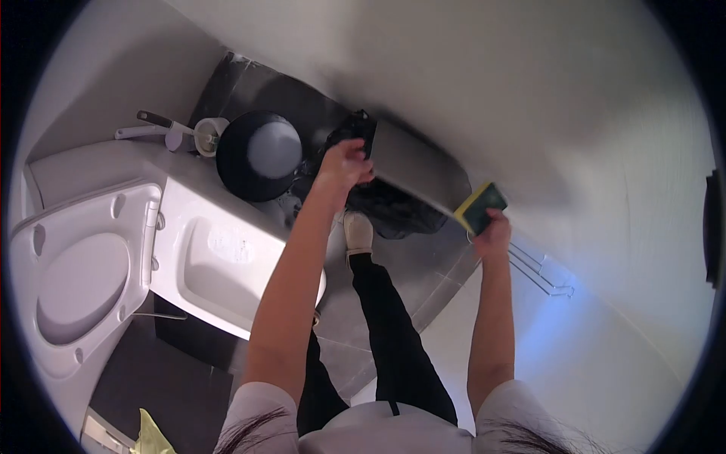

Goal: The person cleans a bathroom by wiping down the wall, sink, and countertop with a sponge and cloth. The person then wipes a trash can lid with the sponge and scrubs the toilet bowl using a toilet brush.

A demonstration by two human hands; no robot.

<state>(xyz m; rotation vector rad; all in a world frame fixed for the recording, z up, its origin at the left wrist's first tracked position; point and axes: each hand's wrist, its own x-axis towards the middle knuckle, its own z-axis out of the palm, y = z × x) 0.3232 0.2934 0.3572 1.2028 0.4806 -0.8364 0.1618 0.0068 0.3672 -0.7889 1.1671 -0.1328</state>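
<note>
In my right hand (493, 236) is a yellow and dark green sponge (481, 207), its green scouring side facing me, held up near the pale wall. My left hand (345, 168) is stretched forward over a black plastic bag (393, 208) that lines a grey bin (420, 159). Its fingers are loosely curled and apart, and I see nothing held in them. Whether the fingertips touch the bag edge behind them I cannot tell. The bin appears tilted against the wall, with the bag spilling over its rim.
Left of the bin is a black basin (231, 166) with cloudy water. Beside it stand a toilet brush (156, 119) and its white holder (208, 136). A toilet (178, 219) with raised lid (83, 280) is at left. A wire rack (541, 272) is at right. My shoe (358, 231) is on grey tiles.
</note>
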